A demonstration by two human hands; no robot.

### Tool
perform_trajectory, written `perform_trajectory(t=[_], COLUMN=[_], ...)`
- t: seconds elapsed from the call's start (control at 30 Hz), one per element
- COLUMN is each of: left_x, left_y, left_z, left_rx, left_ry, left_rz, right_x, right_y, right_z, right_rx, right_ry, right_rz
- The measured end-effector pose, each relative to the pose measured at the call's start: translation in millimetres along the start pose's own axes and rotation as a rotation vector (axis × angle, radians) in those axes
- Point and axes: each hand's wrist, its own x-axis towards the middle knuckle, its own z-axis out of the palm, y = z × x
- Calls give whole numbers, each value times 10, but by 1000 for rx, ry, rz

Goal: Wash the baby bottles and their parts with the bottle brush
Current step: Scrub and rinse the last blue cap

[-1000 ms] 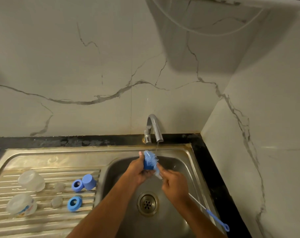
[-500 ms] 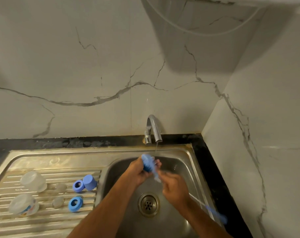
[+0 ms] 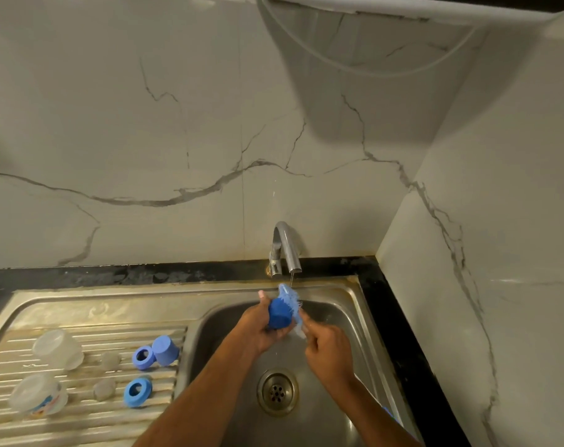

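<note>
Lower left of frame: bottles, blue rings resting on drainboard. Centre: left hand gripping blue cap; right hand clenched round bottle brush beneath tap. Possibly slipping from wet fingers into sink

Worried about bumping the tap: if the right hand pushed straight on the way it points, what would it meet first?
Probably the blue cap held in the left hand, with the brush head beside it; the faucet lies farther back. Depth is uncertain.
</note>
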Motion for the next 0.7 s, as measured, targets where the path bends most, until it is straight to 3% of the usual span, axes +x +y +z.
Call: perform_trajectory(t=[0.17, 0.3, 0.4, 0.53, 0.63, 0.7], left_x=[-58, -98, -17, -89, -103, -58], left_y=[121, 87, 41, 22, 15, 19], left_z=[88, 124, 85, 81, 72, 59], left_rx=[66, 100, 128, 15, -19, -5], left_ry=[-24, -53, -28, -80, -61, -38], left_rz=[42, 52, 85, 24, 13, 25], right_x=[-58, 21, -84, -47, -83, -76], right_y=[15, -11, -14, 42, 31, 47], right_z=[-17, -93, -27, -57, -29, -47], right_rx=[31, -44, -10, -21, 15, 13], right_ry=[-34, -18, -59, -17, -67, -47], right_rz=[-181, -60, -193, -60, -163, -137])
